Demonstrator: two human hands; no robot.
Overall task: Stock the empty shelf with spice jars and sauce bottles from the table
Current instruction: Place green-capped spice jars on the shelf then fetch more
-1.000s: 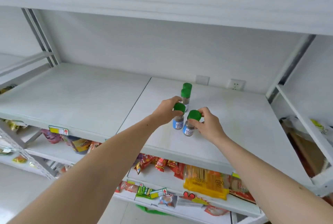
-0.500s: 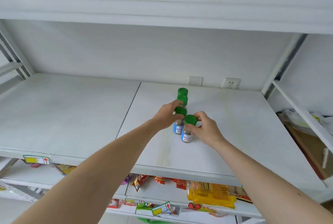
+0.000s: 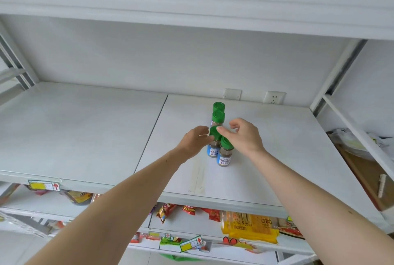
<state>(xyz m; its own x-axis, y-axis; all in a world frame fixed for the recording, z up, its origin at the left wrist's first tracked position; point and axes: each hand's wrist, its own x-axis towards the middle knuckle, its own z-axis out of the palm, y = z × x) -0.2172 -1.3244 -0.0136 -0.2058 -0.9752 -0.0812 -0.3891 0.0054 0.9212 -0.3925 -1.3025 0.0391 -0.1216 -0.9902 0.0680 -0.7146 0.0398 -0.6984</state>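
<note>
Several small spice jars with green caps and blue labels stand in a row running front to back on the white shelf (image 3: 277, 158). The front jar (image 3: 225, 154) stands free. Just behind it is another jar (image 3: 213, 150), and two more (image 3: 218, 118) stand further back. My left hand (image 3: 194, 142) hovers at the left of the second jar's cap, fingers loose and blurred. My right hand (image 3: 244, 135) is raised above and to the right of the front jar, fingers spread, one fingertip near the second jar's cap. Neither hand holds anything.
The upper shelf's edge (image 3: 191, 21) overhangs. Two wall sockets (image 3: 275, 97) sit on the back wall behind the jars. The lower shelves hold snack packets (image 3: 249, 226) and price tags. A metal upright (image 3: 339, 72) borders the shelf on the right.
Both hands have let go of the two front jars, which now stand on the shelf. The right hand has lifted up and to the right, and the left hand's fingers have opened.
</note>
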